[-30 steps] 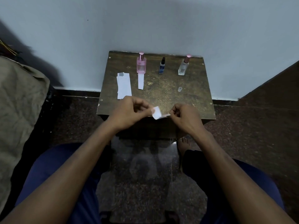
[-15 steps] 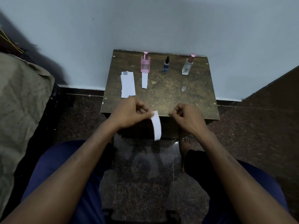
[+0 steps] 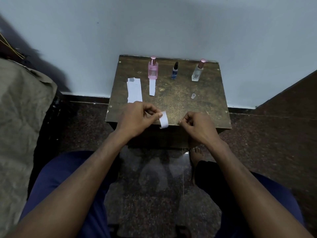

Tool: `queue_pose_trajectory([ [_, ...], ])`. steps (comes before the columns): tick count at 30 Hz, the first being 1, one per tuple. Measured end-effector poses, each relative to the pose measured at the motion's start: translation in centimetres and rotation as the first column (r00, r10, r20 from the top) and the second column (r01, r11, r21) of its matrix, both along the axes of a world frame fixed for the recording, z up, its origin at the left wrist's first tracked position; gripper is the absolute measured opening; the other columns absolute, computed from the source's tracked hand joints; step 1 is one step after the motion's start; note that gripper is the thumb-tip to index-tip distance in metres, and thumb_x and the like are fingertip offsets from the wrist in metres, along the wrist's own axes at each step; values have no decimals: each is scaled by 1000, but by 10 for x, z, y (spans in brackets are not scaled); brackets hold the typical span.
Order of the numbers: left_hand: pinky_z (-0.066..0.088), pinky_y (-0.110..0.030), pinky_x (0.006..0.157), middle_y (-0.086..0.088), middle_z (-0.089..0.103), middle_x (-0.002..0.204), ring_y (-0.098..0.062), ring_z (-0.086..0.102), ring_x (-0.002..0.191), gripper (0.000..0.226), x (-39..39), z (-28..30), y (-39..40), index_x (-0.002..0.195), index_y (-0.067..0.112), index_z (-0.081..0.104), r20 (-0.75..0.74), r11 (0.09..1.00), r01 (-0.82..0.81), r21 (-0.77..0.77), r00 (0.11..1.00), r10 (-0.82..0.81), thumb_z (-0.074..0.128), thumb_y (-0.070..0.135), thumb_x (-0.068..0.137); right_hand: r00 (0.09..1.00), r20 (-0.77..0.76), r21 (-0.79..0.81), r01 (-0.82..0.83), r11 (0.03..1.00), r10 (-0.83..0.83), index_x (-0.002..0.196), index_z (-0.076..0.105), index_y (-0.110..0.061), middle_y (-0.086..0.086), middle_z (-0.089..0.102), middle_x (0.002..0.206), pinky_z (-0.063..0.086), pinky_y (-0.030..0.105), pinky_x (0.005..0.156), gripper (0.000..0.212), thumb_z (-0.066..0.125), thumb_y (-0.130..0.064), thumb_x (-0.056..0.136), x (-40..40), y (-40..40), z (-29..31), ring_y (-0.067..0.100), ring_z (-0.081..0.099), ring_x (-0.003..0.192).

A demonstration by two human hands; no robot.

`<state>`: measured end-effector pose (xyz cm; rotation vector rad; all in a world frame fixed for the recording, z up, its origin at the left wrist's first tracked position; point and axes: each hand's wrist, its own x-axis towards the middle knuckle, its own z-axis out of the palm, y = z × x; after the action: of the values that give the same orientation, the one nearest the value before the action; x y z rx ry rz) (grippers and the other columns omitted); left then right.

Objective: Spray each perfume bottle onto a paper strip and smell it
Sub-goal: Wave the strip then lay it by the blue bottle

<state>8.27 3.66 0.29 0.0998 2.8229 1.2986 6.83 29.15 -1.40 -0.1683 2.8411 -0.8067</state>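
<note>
The left hand pinches a short white paper strip between thumb and forefinger, holding it by its upper left corner so that the strip hangs over the near edge of the surface. The right hand sits just to the right of the strip, apart from it, its fingers curled in toward the palm with nothing visible between them. Both forearms reach forward from the bottom of the view, over knees clad in dark blue cloth. Past the left hand, a small stack of white paper strips lies flat near the left side of the surface, with a grey patch at its far end. To the right of the stack a single strip lies lengthwise, its far end touching the base of the pink perfume bottle, which stands upright with a pink cap. Further right along the back stands a small dark blue bottle with a black cap, and beyond it a clear bottle with a pink cap, also upright. A small clear cap stands alone on the surface, nearer than the clear bottle and well apart from it. The surface is a worn brown top set against a pale blue wall. A bare foot rests on the dark speckled floor below the near edge, and a crumpled beige cloth fills the left side.
</note>
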Motion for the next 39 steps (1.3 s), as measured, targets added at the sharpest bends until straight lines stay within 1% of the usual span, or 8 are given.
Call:
queue_pose_trajectory([
  [7, 39, -18, 62, 23, 69, 79, 11, 58, 68, 11, -15, -5, 6, 100, 36, 82, -47, 987, -6, -163, 999, -2, 79, 44, 93, 999, -10, -51, 41, 998, -42, 79, 66, -26, -9, 67, 62, 38, 24, 56, 19, 72, -32, 95, -2, 2, 9, 2, 62, 59],
  [13, 44, -19, 65, 22, 72, 86, 13, 57, 70, 11, -31, -9, 19, 102, 38, 80, -49, 978, -22, -208, 999, 12, 77, 45, 93, 961, -130, -165, 221, 961, -243, 92, 70, -24, -14, 68, 71, 50, 21, 67, 8, 77, -28, 93, -12, 6, 17, -2, 64, 68],
  [17, 53, -28, 71, 23, 72, 87, 2, 65, 81, 14, -42, -11, 25, 104, 39, 79, -47, 971, -46, -236, 998, 36, 76, 47, 93, 941, -169, -179, 264, 948, -294, 115, 71, -19, -13, 68, 83, 57, 25, 76, 24, 77, -23, 92, -22, 6, 15, 0, 65, 71],
  [22, 37, -23, 61, 25, 66, 83, 4, 58, 81, 13, -65, -12, 41, 101, 40, 79, -107, 965, -115, -234, 990, 92, 75, 49, 93, 929, -213, -163, 273, 948, -303, 125, 70, -13, -2, 72, 94, 59, 30, 80, 34, 74, -26, 94, -47, 9, 13, 7, 67, 77],
  [30, 33, -17, 58, 19, 77, 96, 2, 62, 84, 16, -104, -15, 50, 106, 40, 79, -183, 950, -127, -284, 980, 77, 73, 51, 95, 950, -176, -88, 245, 966, -257, 97, 76, -17, -9, 71, 75, 61, 35, 76, 7, 73, -22, 93, -80, 11, 9, 6, 67, 71],
  [32, 37, -19, 59, 18, 77, 97, -2, 66, 87, 16, -104, -20, 53, 107, 40, 79, -169, 953, -124, -277, 983, 78, 73, 50, 95, 956, -160, -76, 237, 969, -246, 95, 76, -17, -9, 71, 74, 61, 32, 75, 6, 73, -22, 94, -78, 13, 7, 5, 67, 69],
  [35, 39, -24, 62, 18, 78, 97, -5, 68, 90, 17, -106, -21, 53, 108, 40, 79, -154, 942, -149, -300, 982, 106, 73, 50, 95, 958, -170, -85, 221, 972, -232, 93, 75, -18, -11, 70, 73, 50, 9, 66, 6, 73, -23, 94, -79, 11, 8, -2, 64, 65],
  [39, 44, -24, 66, 16, 78, 99, -4, 68, 89, 18, -117, -16, 56, 109, 37, 80, -144, 943, -161, -291, 982, 124, 74, 47, 95, 948, -225, -145, 195, 970, -224, 97, 75, -18, -13, 69, 76, 45, 2, 63, 4, 73, -20, 94, -89, 5, 15, -8, 62, 67],
])
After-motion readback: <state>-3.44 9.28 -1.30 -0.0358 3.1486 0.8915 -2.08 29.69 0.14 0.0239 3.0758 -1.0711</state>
